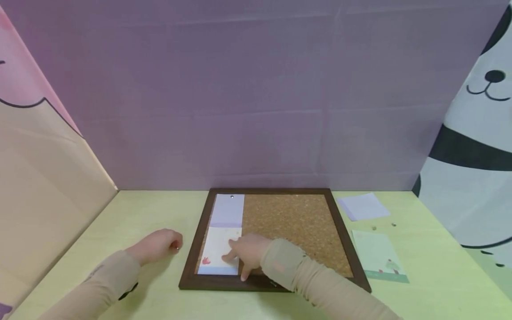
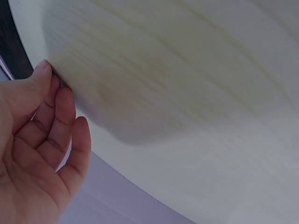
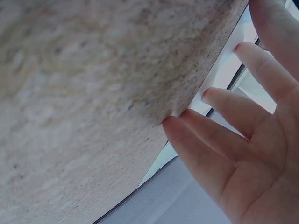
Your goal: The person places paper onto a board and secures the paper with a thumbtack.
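Observation:
A cork board (image 1: 294,222) in a dark wooden frame lies on the table. Along its left side is a lilac note sheet (image 1: 227,209), with a silver thumbtack (image 1: 232,196) at its top. Just below lies a white note sheet (image 1: 218,249) with a red print and blue lower band. My right hand (image 1: 250,251) rests with spread fingers on its right edge; in the right wrist view the fingertips (image 3: 170,122) touch paper and cork. Left of the frame, my left hand (image 1: 158,244) pinches a small shiny thumbtack (image 1: 178,248), mostly hidden between thumb and forefinger.
Right of the board lie another lilac sheet (image 1: 364,206) and a green sheet (image 1: 380,255) with a tree print. Two small tacks, one silver (image 1: 394,224) and one yellowish (image 1: 374,228), lie between them. A purple cloth wall (image 1: 256,98) stands behind the table.

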A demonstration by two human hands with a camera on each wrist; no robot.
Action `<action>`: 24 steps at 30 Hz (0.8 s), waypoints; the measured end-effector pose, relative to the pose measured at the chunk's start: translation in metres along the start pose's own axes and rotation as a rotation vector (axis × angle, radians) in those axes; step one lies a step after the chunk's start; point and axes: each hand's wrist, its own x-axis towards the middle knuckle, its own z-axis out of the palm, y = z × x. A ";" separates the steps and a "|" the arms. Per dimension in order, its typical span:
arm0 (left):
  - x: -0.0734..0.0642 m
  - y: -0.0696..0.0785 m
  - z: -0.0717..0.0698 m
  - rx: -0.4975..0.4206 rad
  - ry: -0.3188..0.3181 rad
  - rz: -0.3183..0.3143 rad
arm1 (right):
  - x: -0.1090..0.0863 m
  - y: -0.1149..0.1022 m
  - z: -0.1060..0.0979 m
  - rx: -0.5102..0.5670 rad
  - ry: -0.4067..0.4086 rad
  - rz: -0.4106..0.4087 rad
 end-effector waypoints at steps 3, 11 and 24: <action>0.000 0.000 0.000 -0.017 0.004 0.000 | 0.000 0.000 0.000 -0.009 0.004 0.000; 0.000 -0.002 0.001 0.017 0.012 0.018 | -0.001 -0.001 -0.001 -0.008 0.003 -0.001; 0.002 -0.002 -0.006 0.155 0.118 0.111 | 0.003 0.002 0.003 -0.003 0.017 -0.022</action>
